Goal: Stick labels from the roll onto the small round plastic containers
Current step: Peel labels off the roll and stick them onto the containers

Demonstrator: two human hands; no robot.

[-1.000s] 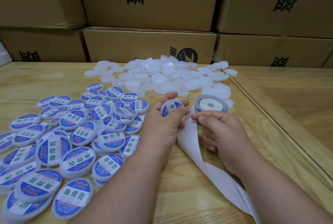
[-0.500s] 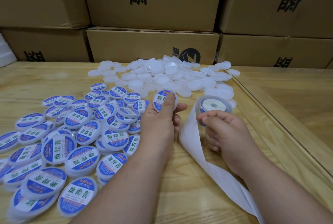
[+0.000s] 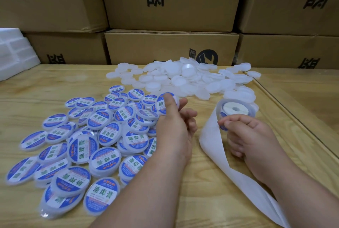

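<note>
The small round white plastic container with a blue-and-white label (image 3: 162, 105) is raised above the light wooden table (image 3: 55, 79), at the far right edge of the heap of labelled blue-and-white round containers (image 3: 88, 143). The left hand (image 3: 174, 128) pinches this container: the thumb presses on its labelled face, the index finger sits behind it, and the remaining fingers are loosely curled. Right of the held container stands the white label roll with a pale core (image 3: 236, 108). The right hand (image 3: 251, 136) is just in front of the roll, thumb and forefinger pinched on a blue label (image 3: 222, 126) at the roll's edge; the other fingers are curled under. A strip of white backing paper (image 3: 229, 165) trails from the roll toward the near edge. Beyond the held container lies a pile of unlabelled white round plastic containers (image 3: 183, 79), with stacked brown cardboard boxes (image 3: 170, 48) behind it.
</note>
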